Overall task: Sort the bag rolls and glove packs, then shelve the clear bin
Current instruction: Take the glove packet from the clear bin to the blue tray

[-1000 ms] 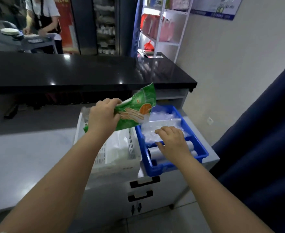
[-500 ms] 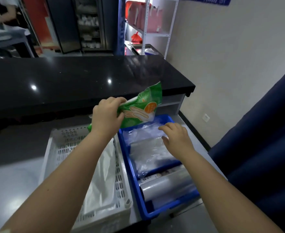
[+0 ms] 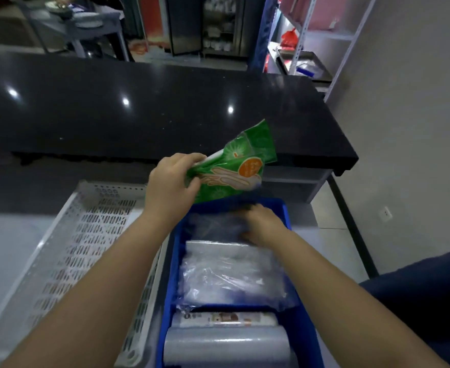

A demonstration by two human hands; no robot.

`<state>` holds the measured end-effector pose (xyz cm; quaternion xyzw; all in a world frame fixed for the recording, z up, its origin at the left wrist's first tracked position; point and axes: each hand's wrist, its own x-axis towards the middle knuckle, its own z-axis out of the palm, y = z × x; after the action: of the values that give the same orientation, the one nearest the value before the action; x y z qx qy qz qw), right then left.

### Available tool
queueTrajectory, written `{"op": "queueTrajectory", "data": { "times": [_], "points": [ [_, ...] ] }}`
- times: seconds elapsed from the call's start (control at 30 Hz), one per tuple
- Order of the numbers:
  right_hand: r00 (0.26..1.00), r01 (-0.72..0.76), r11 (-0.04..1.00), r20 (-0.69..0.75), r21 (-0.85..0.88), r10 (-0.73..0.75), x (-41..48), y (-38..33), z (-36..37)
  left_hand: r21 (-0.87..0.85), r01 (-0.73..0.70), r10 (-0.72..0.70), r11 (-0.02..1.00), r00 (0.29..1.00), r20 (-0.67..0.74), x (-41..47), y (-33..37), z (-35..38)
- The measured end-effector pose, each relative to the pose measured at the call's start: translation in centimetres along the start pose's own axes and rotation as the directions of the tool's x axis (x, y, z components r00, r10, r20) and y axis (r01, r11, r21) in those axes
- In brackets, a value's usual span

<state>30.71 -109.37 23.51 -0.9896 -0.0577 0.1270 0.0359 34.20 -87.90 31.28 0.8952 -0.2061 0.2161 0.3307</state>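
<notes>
Gripping a green plastic glove pack [image 3: 234,168] by one end, the left hand [image 3: 169,187] holds it up over the far end of the blue plastic bin [image 3: 176,251]. The right hand [image 3: 261,221] is below it, inside the bin on crinkly clear plastic bags [image 3: 229,277], too blurry to tell if it grabs them. A white plastic basket [image 3: 85,235] with holes sits under the left arm.

One blue rectangular plastic bin [image 3: 172,274], one white perforated plastic crate [image 3: 85,235] and one glossy black stone counter [image 3: 165,102]. The bin holds two rolls, one labelled translucent bag roll [image 3: 223,318] and one plain translucent bag roll [image 3: 226,346], plus one crumpled clear plastic bag bundle [image 3: 231,274]; a further clear heap [image 3: 209,224] is too blurred to count. One green printed plastic glove pack [image 3: 231,179] shows plainly; a second behind it cannot be confirmed.
</notes>
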Motion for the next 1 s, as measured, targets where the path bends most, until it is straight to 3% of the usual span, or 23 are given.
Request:
{"op": "queueTrajectory", "data": {
  "times": [0.17, 0.3, 0.47, 0.53, 0.6, 0.7, 0.87, 1.0],
  "points": [
    [0.967, 0.003, 0.986, 0.252, 0.164, -0.044, 2.8, 0.3, 1.6, 0.02, 0.077, -0.077, 0.997, 0.997, -0.025, -0.8, 0.6, 0.2],
    [0.962, 0.119, 0.989, 0.236, 0.083, -0.136, 2.9, 1.0, 2.0, 0.024, 0.102, -0.1, 0.995, 0.994, -0.046, -1.7, 0.7, -0.2],
    [0.934, -0.033, 0.943, 0.345, 0.33, -0.088, 3.6, 0.8, 2.6, 0.032, 0.126, -0.123, 0.992, 0.99, -0.072, -2.1, 0.3, -0.9],
    [0.93, -0.006, 0.934, 0.345, 0.356, -0.125, 3.4, 0.6, 2.3, 0.023, 0.13, -0.128, 0.991, 0.989, -0.079, -2.1, 0.1, -1.2],
    [0.95, 0.032, 0.954, 0.289, 0.297, -0.122, 3.0, 0.4, 1.9, 0.01, 0.131, -0.13, 0.991, 0.989, -0.073, -2.1, -0.1, -1.4],
    [0.987, 0.152, 0.982, 0.037, 0.111, -0.157, 1.8, 0.4, 1.5, -0.001, 0.119, -0.119, 0.993, 0.992, -0.037, -1.6, -0.4, -1.8],
    [0.918, 0.265, 0.962, -0.29, -0.06, -0.271, -2.1, 0.3, -0.8, -0.014, 0.07, -0.07, 0.997, 0.997, 0.017, -0.7, -0.2, -2.2],
    [0.882, 0.225, 0.97, -0.406, -0.089, -0.241, -5.8, 0.1, -2.4, -0.047, 0.042, -0.037, 0.998, 0.993, 0.114, 0.1, 0.8, -1.4]
  ]
}}
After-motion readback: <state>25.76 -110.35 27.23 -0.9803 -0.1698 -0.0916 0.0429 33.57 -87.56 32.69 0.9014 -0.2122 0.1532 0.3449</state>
